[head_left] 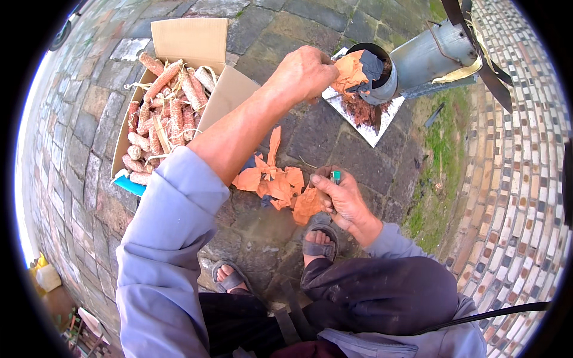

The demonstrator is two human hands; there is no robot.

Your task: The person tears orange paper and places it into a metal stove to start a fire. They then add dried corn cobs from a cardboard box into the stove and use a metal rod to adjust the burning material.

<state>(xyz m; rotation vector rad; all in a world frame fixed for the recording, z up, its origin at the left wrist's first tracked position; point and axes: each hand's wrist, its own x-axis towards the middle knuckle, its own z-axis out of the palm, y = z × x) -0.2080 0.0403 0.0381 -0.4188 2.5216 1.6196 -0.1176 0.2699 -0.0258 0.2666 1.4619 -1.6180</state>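
Observation:
My left hand [303, 74] reaches far forward, fingers closed on the edge of a crumpled sheet of orange and dark grey paper [351, 73]. That paper sits at the round mouth of a grey metal pipe [422, 59], partly inside it. Nearer to me, my right hand [345, 201] is closed round a small lighter [336, 177]; only its green end shows above the fingers. Torn orange paper pieces [276, 184] lie on the paving just left of my right hand.
An open cardboard box [221, 107] full of corn cobs [175, 116] stands at the left. Below the pipe's mouth, reddish-brown debris [365, 113] lies on a white board [377, 135]. Mossy ground [439, 173] and a cobbled strip [507, 179] run along the right.

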